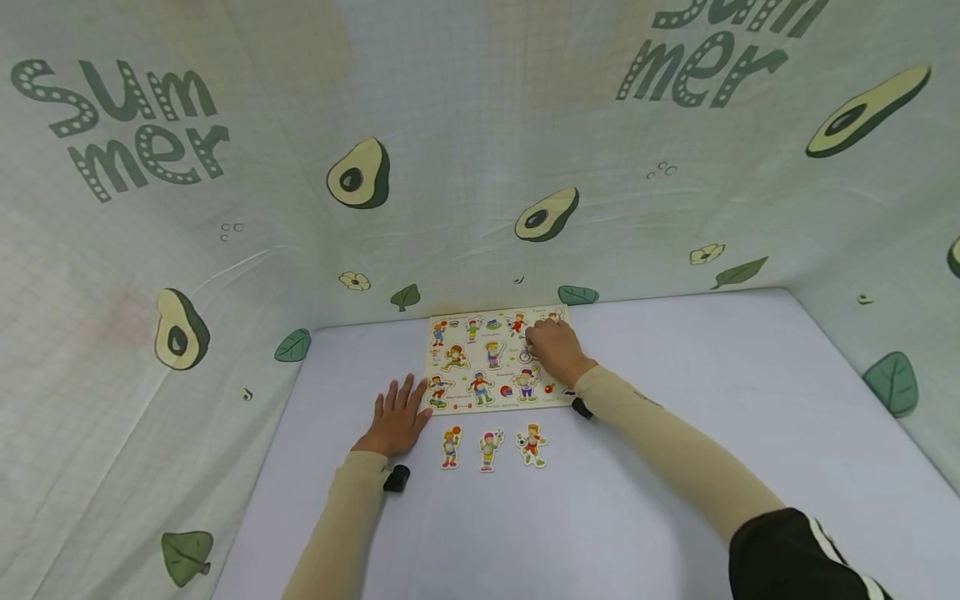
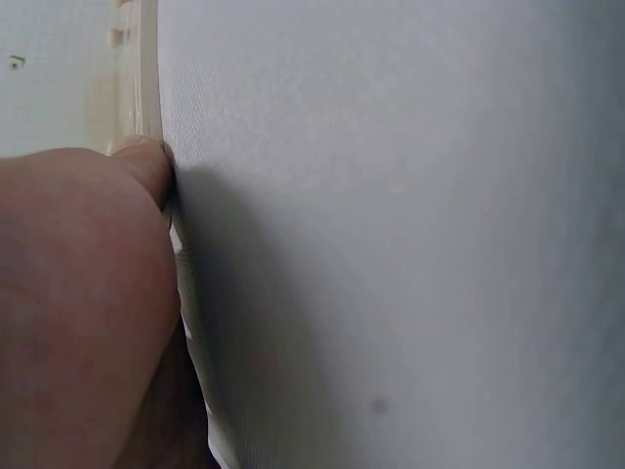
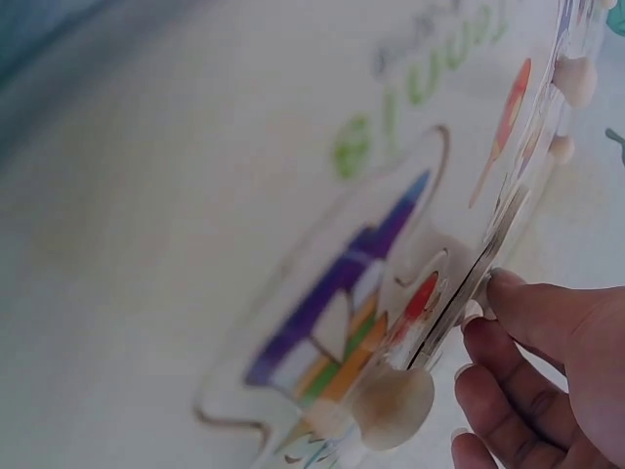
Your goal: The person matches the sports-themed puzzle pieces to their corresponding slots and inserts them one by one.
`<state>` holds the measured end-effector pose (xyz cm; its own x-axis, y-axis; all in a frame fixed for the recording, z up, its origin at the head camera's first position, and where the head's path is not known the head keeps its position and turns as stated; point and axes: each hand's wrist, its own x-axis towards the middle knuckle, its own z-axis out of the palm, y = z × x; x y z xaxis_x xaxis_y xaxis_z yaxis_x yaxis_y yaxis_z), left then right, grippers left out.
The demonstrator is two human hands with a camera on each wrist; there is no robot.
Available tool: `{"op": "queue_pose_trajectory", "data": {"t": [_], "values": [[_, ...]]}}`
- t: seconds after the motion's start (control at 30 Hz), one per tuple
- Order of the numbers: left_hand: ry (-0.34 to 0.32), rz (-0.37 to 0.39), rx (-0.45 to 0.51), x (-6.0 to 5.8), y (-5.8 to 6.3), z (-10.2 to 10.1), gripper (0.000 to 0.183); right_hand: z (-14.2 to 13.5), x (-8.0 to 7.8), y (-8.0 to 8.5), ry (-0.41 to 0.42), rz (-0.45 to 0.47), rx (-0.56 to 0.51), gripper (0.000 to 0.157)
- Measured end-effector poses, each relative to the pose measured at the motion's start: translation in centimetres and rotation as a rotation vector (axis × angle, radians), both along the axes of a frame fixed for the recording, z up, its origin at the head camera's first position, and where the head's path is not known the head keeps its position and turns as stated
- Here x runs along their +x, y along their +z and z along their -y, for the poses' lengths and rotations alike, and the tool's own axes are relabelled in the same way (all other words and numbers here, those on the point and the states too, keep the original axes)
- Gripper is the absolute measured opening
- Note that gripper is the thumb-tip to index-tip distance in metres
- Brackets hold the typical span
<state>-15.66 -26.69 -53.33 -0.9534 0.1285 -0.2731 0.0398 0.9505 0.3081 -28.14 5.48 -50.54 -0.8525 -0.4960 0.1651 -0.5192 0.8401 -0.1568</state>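
A wooden puzzle board (image 1: pixel 478 360) with printed sports figures lies near the back of the table. My left hand (image 1: pixel 397 417) rests with fingers spread at its left edge; in the left wrist view the thumb (image 2: pixel 146 166) touches the board's side. Over the board's upper right part, my right hand (image 1: pixel 558 350) pinches the small knob of a puzzle piece between thumb and fingertips, as the right wrist view shows. The piece itself is mostly hidden, seen nearly edge-on. Beside it is a figure piece with a round wooden knob (image 3: pixel 393 408), near the green "Tennis" lettering.
In front of the board lie three loose pieces: a basketball figure (image 1: pixel 450 447), a figure in a pink cap (image 1: pixel 489 450) and a soccer figure (image 1: pixel 532 445). A cloth printed with avocados (image 1: pixel 358 173) hangs behind and beside the white table (image 1: pixel 675 358).
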Motion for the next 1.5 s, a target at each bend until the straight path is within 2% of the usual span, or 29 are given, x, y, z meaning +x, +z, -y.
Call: {"op": "queue_pose_trajectory", "data": {"t": [0.2, 0.4, 0.67, 0.93, 1.13, 1.3, 1.5], "values": [[-0.017, -0.015, 0.0, -0.1, -0.4, 0.3, 0.066, 0.0, 0.1, 0.0, 0.007, -0.013, -0.029, 0.01], [-0.017, -0.018, -0.009, -0.2, -0.6, 0.3, 0.066, 0.0, 0.4, 0.0, -0.004, -0.004, -0.004, 0.011], [-0.016, -0.02, -0.017, -0.2, -0.9, 0.3, 0.065, -0.3, 0.7, 0.2, 0.024, -0.03, 0.028, 0.015], [-0.003, -0.008, -0.017, 0.0, -0.2, -0.1, 0.066, -0.8, 1.5, 0.4, 0.04, -0.08, 0.027, 0.014], [-0.007, -0.003, -0.027, -0.1, -0.5, 0.1, 0.066, -1.6, 2.7, 1.1, 0.044, -0.097, -0.004, 0.015], [-0.012, -0.023, -0.014, -0.3, -0.8, 0.4, 0.066, -2.4, 4.2, 1.7, 0.067, -0.1, -0.072, 0.018], [-0.012, -0.031, -0.011, -0.3, -0.9, 0.3, 0.066, -3.1, 6.3, 1.4, 0.099, -0.104, -0.091, 0.018]]}}
